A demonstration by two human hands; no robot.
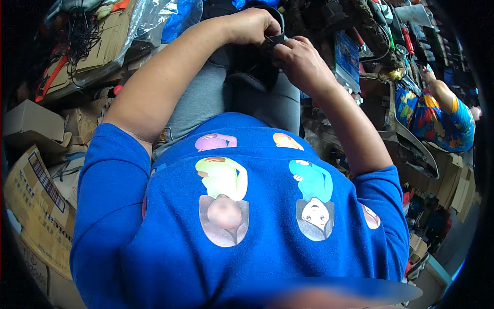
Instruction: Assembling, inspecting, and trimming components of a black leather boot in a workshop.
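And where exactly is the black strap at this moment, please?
In the head view, the black strap is near the top edge, slightly right of centre, between the left hand and the right hand, with the blue-grey jeans lower down.

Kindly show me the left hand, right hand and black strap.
Left hand (254, 26): head view, its back.
Right hand (304, 63): head view, its back.
Black strap (274, 40): head view, section between the hands.

Back from the right grip (303, 63), I see a bright blue shirt (267, 216) with short sleeves (110, 180) and colourful cartoon figures (313, 180) printed across it; nearer the grip, grey-blue jeans (198, 95).
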